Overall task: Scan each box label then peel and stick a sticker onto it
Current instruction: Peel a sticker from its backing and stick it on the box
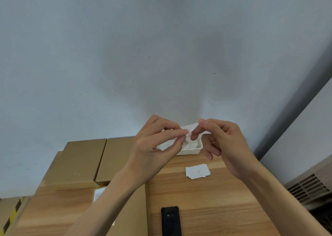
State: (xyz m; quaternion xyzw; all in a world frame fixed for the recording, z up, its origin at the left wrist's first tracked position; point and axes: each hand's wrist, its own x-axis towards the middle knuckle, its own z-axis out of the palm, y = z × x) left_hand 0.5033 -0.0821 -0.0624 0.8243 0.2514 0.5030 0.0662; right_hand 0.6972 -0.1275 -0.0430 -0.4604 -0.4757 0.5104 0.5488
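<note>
Both my hands are raised above the wooden table and pinch a small white sticker sheet between them. My left hand grips it with thumb and forefinger. My right hand pinches its upper right edge. Below my left forearm lies a brown cardboard box with a white printed label, partly hidden by the arm. A black handheld scanner lies on the table near the front.
Two more brown boxes lie side by side at the back left. A white plastic basket with paper scraps sits behind my hands. A small stack of white stickers lies on the table. A grey wall stands behind; a vent is at right.
</note>
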